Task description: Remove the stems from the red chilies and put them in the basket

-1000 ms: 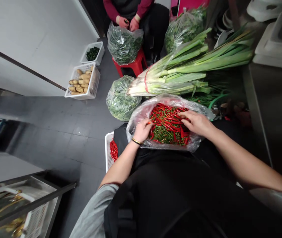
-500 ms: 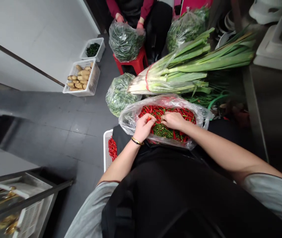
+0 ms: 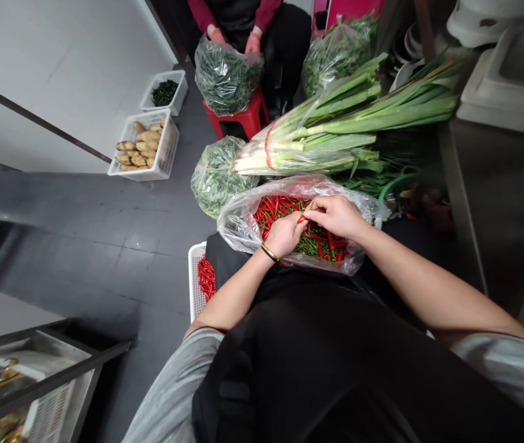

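Observation:
An open clear plastic bag (image 3: 237, 226) of red chili peppers (image 3: 273, 209) with green stems rests across my lap. Over it, my left hand (image 3: 287, 235) is closed in a pinch on a red chili pepper (image 3: 301, 219), whose tip of red shows at the fingertips. My right hand (image 3: 336, 215) meets it from the other side, thumb and finger pinched at the same pepper's end; the exact grip is partly hidden. Beside my left thigh stands a white basket (image 3: 195, 280) holding loose red chili peppers (image 3: 206, 278).
Beyond the bag lie bundled leeks (image 3: 299, 144) and bagged greens (image 3: 219, 175). A co-worker's gloved hands (image 3: 253, 43) hold a bag of greens on a red stool (image 3: 243, 118). White baskets (image 3: 165, 163) stand by the wall; a metal rack (image 3: 82, 363) is at lower left.
My hands were apart over the peppers; now they meet at one chili pepper. The left hand has moved right, and the right hand has turned and risen slightly.

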`<state>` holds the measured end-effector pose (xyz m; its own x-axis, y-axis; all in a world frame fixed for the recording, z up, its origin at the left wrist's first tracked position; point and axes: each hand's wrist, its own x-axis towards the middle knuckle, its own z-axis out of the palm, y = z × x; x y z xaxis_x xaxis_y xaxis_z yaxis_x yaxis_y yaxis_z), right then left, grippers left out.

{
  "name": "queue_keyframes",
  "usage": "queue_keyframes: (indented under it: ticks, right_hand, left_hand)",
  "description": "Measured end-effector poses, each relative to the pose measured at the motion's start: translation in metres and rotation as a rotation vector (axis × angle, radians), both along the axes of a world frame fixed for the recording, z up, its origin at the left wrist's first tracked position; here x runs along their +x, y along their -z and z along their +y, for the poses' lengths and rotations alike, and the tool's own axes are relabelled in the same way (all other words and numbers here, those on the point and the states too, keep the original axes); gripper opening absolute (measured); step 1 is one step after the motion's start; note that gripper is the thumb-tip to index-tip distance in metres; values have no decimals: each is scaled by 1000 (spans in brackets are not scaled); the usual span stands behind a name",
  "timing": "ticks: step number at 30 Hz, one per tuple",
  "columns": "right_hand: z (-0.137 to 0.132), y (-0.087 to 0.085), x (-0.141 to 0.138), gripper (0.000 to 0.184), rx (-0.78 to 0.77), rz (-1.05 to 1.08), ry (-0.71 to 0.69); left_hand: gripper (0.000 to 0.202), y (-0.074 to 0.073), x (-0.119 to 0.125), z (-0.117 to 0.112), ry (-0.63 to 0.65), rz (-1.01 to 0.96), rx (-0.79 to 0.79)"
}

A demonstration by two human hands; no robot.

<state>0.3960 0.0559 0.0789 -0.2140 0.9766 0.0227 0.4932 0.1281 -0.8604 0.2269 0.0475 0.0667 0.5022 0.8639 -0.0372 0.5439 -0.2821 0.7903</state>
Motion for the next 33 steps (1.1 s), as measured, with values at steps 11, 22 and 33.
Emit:
queue_keyframes:
  ticks: [11,22,33]
  right_hand:
    - [-27,44,13,28,-30,-578,-214]
    - [-20,-10,7,26,-152,74,-157]
    - [-75,7,61,50,-547,260,-312]
  left_hand:
    - [25,-2,-39,2,-210,-469,-236]
    - [37,1,1,-4,10,-324,-351]
    - [28,-16,-15,-18,593,-180,-421]
